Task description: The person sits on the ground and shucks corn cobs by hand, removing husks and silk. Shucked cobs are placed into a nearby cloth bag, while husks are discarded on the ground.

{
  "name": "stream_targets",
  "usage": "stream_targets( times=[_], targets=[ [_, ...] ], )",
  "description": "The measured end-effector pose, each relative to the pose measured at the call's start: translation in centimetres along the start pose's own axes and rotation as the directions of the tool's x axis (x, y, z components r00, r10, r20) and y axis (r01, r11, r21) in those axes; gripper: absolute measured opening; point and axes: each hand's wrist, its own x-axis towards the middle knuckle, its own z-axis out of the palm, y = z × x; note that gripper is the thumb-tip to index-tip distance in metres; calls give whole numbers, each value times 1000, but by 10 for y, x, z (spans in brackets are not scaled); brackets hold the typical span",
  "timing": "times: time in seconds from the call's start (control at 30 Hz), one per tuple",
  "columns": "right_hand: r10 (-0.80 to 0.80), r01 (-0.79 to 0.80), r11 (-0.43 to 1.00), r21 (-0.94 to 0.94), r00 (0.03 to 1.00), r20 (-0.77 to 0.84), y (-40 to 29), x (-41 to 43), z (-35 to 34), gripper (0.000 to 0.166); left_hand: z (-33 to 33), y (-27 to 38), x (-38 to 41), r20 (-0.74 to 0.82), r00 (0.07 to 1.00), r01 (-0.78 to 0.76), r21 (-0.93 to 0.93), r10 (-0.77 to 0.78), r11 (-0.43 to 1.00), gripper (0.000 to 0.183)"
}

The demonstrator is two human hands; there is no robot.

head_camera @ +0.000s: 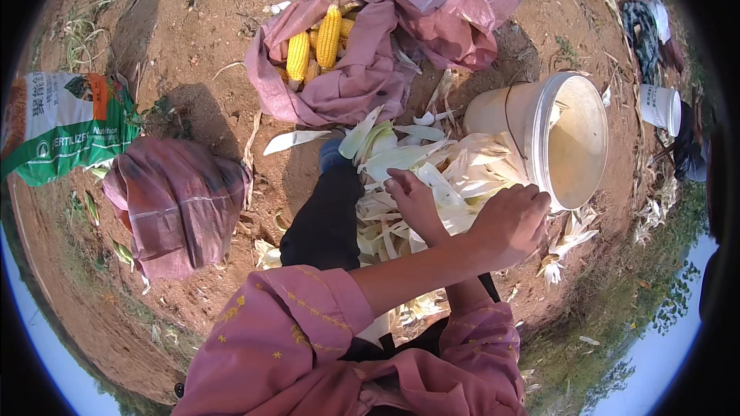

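My forearms are crossed, the left one over the right. My left hand (513, 221) is at the right, beside the rim of a whitish plastic bucket (540, 141) tipped on its side; its fingers are curled and their inner side is hidden. My right hand (415, 202) is above a heap of pale corn husks (399, 159), fingers loosely bent and apart, with nothing seen in them. Husked yellow corn cobs (328, 37) lie in an open pink woven sack (341, 92) beyond the heap.
Another pink woven sack (457, 6) stands behind the cobs. At the left are a crumpled dark pink sack (182, 208) and a green and white fertilizer bag (75, 127). A smaller white bucket (660, 108) lies at the far right. Loose husks (558, 254) are on the soil.
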Motion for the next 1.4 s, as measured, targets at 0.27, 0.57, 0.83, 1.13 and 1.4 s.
stream_targets(
  times=[0.27, 0.57, 0.83, 1.13, 1.4],
  targets=[
    [-445, 298, 883, -363, 776, -448, -37, -48, -171, 21, 13, -3, 16, -103, 993, -68, -60, 61, 996, 14],
    [-261, -220, 777, -590, 741, -619, -1, 0, -350, 27, 53, -5, 12, 117, 990, 90, -54, -84, 994, 12],
    [-433, -16, 22, -1000, 901, -24, 56, 109, -348, 38, 65, -15, 12, 187, 972, 148, -29, -140, 989, 12],
    [-251, -61, -293, -954, 968, 15, 90, 167, -334, 29, 57, -12, 10, 257, 949, 183, 32, -185, 983, 12],
    [-454, -405, 269, -874, 747, -486, 72, 76, -383, 37, 53, -2, 11, 250, 953, 196, -77, -171, 978, 13]
  ],
)
